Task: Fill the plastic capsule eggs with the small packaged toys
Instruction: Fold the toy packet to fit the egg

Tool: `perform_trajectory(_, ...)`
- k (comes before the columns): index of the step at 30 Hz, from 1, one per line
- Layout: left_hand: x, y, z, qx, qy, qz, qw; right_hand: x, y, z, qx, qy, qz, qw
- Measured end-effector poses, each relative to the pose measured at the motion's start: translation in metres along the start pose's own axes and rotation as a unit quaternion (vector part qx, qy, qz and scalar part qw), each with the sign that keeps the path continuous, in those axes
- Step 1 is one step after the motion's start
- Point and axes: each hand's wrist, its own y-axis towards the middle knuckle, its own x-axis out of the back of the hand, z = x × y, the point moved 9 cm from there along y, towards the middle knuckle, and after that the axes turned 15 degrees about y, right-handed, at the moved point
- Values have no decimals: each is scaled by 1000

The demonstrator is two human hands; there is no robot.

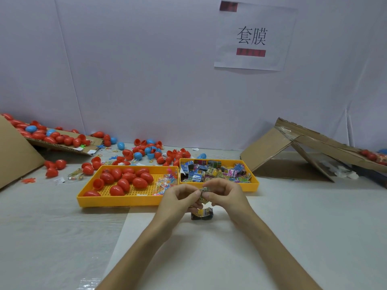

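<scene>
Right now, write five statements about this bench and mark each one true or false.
1. The left hand and right hand pinch one small packet between them. True.
2. The left yellow tray holds only blue eggs. False: the eggs in it are red eggs.
3. The right yellow tray holds packaged toys. True.
4. The right hand holds a capsule egg. False: it pinches only the small packet.
5. A dark packet lies on the table below the hands. True.
</scene>
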Motion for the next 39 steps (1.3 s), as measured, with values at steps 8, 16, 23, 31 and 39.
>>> perform_trajectory(8,5,2,6,9,-12,-27,1000,2,1,-4,-6,25,-18,1000)
perform_trajectory(16,5,3,11,36,-20,-24,999,5,0,0,15,15,-34,999)
perform_trajectory(23,10,2,1,-17,76,-73,994,-3,-1,-1,-1,30,-10,1000)
perform_trajectory(31,13,-1,-1,10,67,-68,995,-6,-2,3,-3,68,2,998)
perform_trajectory(39,7,-2,-4,22,-85,-20,996,-7,-3,2,-39,165,19,985)
